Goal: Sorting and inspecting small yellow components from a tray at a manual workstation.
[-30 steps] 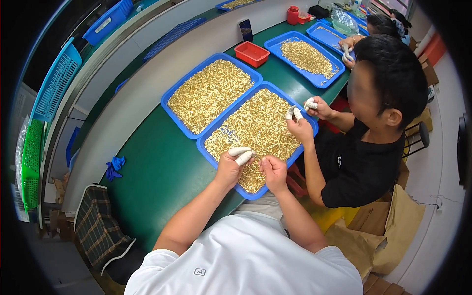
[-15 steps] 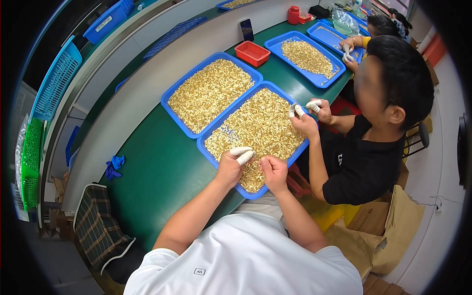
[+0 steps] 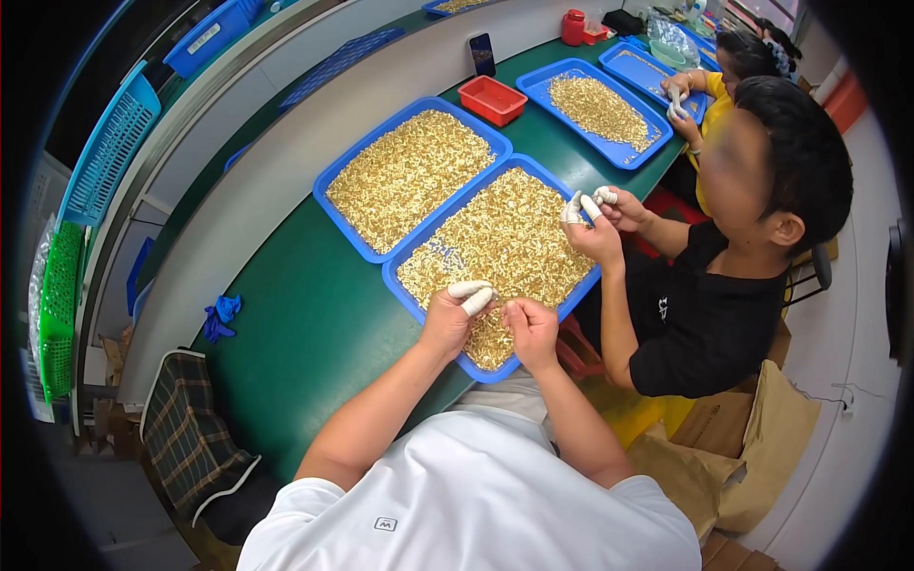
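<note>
The small gold-coloured pieces (image 3: 519, 224) lie as a loose layer in the blue plastic tray (image 3: 406, 291), below the fingertips of the two hands and beyond them, toward the far right. The tray's long side runs from near left to far right, and both hands are above its near end. The left hand (image 3: 451, 322), with white finger cots (image 3: 469, 288) on thumb and finger, has these tips closed together and directed to the right. The right hand (image 3: 533, 335) is bare; its thumb and forefinger are also pinched, just beside the left tips. Whether a piece is between them, I cannot tell; it is too small. The single pieces point in many directions, without a common axis. A thin patch, where the blue tray bottom shows, lies just beyond the left hand, so this hand is nearer to it.
</note>
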`<action>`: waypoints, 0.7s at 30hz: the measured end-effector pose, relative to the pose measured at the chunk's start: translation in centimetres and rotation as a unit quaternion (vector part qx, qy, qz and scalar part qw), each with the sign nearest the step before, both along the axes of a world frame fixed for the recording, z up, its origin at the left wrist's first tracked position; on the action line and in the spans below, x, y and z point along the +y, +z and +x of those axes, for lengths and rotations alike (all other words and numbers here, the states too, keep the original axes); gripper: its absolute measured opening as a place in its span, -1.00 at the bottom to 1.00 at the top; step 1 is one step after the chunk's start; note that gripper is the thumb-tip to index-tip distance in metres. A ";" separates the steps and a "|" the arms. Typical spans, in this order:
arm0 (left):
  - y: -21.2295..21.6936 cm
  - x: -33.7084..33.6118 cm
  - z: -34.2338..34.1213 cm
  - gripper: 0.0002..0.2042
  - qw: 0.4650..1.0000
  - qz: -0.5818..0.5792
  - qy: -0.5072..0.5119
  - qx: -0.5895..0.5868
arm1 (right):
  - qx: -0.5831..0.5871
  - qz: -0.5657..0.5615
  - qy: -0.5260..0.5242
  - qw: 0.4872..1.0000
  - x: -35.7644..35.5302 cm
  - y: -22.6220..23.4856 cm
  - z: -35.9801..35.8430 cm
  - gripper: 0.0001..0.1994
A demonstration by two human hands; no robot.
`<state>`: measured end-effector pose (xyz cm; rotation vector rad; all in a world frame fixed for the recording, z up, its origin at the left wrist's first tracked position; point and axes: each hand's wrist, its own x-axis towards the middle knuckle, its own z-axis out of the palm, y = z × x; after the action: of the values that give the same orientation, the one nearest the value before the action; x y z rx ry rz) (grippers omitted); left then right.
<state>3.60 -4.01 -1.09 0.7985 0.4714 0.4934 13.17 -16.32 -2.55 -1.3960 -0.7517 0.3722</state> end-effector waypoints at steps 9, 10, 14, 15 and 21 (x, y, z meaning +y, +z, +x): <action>0.8 0.9 -0.1 -0.89 0.993 0.091 -0.034 0.073 | 0.056 -0.014 0.045 0.997 -0.3 0.2 0.2 -0.75; 0.8 0.8 -0.2 -0.89 0.993 0.091 -0.034 0.073 | 0.035 -0.013 0.050 0.998 -0.2 0.4 0.1 -0.74; 1.2 0.1 -0.3 -0.91 0.972 0.187 -0.066 0.126 | 0.022 -0.002 0.042 0.999 -0.3 0.2 0.2 -0.78; 1.5 0.0 -0.2 -0.91 0.966 0.202 -0.056 0.148 | 0.022 -0.002 0.041 0.999 -0.3 0.1 0.2 -0.78; 1.3 1.2 -0.5 -0.89 0.981 0.158 0.004 0.109 | 0.079 0.003 0.037 0.996 -0.3 -0.1 0.2 -0.79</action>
<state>3.09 -2.78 0.20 1.1639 0.6083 0.4968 13.34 -16.66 -2.68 -1.3198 -0.6744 0.5313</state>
